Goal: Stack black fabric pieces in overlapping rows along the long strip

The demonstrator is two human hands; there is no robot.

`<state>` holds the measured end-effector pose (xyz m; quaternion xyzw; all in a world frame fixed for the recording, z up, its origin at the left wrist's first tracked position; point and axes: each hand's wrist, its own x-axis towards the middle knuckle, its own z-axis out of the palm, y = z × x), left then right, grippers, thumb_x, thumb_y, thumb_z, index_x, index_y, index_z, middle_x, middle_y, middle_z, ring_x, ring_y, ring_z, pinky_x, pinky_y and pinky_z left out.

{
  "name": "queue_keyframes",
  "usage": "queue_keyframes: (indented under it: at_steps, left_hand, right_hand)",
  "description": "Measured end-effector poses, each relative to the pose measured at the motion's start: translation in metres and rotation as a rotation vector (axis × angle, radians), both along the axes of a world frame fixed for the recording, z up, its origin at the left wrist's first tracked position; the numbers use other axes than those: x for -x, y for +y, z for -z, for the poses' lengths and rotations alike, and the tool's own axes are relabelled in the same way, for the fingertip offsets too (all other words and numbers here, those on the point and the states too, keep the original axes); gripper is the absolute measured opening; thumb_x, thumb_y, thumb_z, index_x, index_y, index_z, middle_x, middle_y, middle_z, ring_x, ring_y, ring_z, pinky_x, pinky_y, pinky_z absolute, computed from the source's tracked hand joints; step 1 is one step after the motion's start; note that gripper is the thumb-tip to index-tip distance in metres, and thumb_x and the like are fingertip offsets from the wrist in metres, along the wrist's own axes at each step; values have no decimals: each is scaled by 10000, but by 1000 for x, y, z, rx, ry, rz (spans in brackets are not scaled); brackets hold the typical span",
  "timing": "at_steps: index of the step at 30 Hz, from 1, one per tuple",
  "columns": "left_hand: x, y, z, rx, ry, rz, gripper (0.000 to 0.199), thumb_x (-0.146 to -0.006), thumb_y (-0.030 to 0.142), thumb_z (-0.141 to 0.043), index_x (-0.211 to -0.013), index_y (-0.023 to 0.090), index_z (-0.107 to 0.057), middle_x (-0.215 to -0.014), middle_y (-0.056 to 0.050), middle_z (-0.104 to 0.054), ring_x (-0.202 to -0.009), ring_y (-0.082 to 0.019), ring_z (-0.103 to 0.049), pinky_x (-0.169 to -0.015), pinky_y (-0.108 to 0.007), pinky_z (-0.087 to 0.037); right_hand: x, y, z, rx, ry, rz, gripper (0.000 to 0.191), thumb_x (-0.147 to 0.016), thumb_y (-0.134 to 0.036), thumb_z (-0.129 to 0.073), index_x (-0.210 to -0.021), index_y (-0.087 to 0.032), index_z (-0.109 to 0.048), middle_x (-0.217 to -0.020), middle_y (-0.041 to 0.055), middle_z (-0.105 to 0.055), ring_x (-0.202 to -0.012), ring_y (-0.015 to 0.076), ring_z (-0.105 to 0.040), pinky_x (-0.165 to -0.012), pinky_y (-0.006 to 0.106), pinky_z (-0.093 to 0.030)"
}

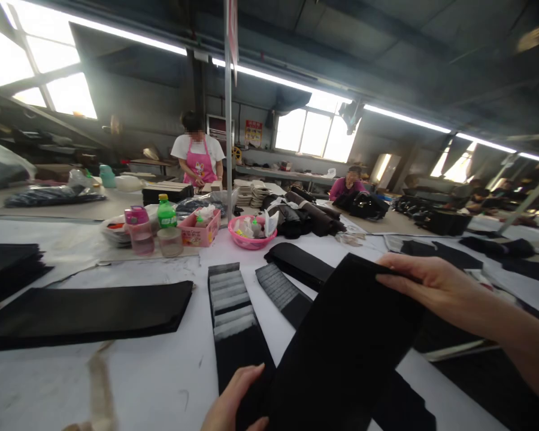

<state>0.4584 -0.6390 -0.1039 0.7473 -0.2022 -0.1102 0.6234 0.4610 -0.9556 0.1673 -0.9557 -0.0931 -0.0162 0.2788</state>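
Observation:
A flat black fabric-like panel (341,347) is tilted up over the white table. My right hand (424,284) pinches its upper right corner, thumb on the near face. At the panel's lower left edge is my left hand (236,398), its finger and thumb tips against that edge; the frame's bottom cuts off part of this hand. Just left of the panel lie overlapped black strips (231,305) with whitish bands across their ends. Behind the panel lies another fanned set of strips (281,287) with grey-white ends. A folded black piece (300,263) lies beyond them.
A long black stack (85,314) lies at left. Along the back stand a pink basket (253,239), a pink box (200,230), a green-capped bottle (166,212) and a pink-lidded cup (139,230). A metal pole (229,120) rises behind. Two co-workers sit or stand across the tables.

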Motion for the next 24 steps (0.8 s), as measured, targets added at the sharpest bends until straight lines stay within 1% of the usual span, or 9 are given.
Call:
queue_keyframes:
  at_steps: [2,4,6,8,12,14,17,21,24]
  left_hand:
    - [-1,-2,-12,9,-60,37,541,-715,151,-644,-1244,245,-581,-1309,-60,-560,-1214,-253,-515,-1020,-318,-416]
    - [0,-7,-22,32,-46,65,534,-762,156,-607,-1284,249,-542,-1288,-59,-569,-1185,-234,-532,-1007,-321,-429]
    - [2,-17,-24,64,-21,79,541,-788,173,-606,-1314,258,-506,-1251,-53,-586,-1147,-215,-551,-994,-321,-440]
    - [4,-27,-20,74,10,91,537,-791,202,-628,-1311,255,-502,-1169,-48,-623,-1074,-201,-586,-958,-319,-464]
    - [5,-38,-6,-40,-26,132,485,-754,191,-659,-1226,260,-569,-1017,-26,-654,-933,-185,-624,-845,-281,-501]
    - [3,-37,2,-108,-115,117,391,-754,165,-639,-1132,264,-622,-1013,-25,-641,-914,-182,-621,-812,-262,-492]
    - [-3,-30,19,-170,-199,30,217,-834,187,-550,-1013,253,-653,-925,-22,-625,-820,-162,-617,-728,-238,-476]
    - [-11,-23,53,-137,-166,-121,188,-916,261,-460,-957,227,-640,-827,-12,-595,-702,-138,-595,-639,-222,-458]
    - [-14,-22,73,-81,-119,-156,207,-936,301,-437,-968,216,-623,-776,0,-563,-638,-123,-569,-583,-205,-457]
  right_hand:
    - [2,1,-3,42,-13,22,330,-888,-415,-493,-997,-137,-634,-824,21,-627,-756,85,-578,-658,168,-423]
    - [4,3,-6,94,-67,35,358,-879,-437,-502,-1020,-135,-633,-847,22,-632,-784,90,-584,-690,176,-424]
    - [5,5,-9,141,-128,30,370,-869,-470,-532,-1041,-158,-636,-901,30,-644,-832,126,-597,-733,199,-450]
    - [7,7,-14,162,-159,15,352,-862,-493,-566,-1054,-206,-637,-961,31,-655,-879,180,-607,-763,238,-488]
    - [10,4,-22,117,-98,14,294,-862,-479,-578,-1057,-268,-639,-936,18,-675,-816,212,-637,-684,267,-552]
    - [10,-3,-23,63,23,59,355,-846,-491,-589,-1129,-279,-617,-868,18,-676,-667,197,-640,-532,270,-569]
    - [1,-16,-23,-11,150,154,514,-794,-513,-640,-1240,-271,-563,-795,18,-662,-501,176,-596,-325,270,-522]
    - [-27,-25,-26,-155,121,164,524,-801,-453,-664,-1253,-209,-560,-726,13,-657,-444,131,-559,-320,237,-510]
    - [-55,-22,-33,-349,87,163,457,-810,-341,-680,-1211,-147,-577,-668,-8,-641,-415,88,-531,-328,173,-457]
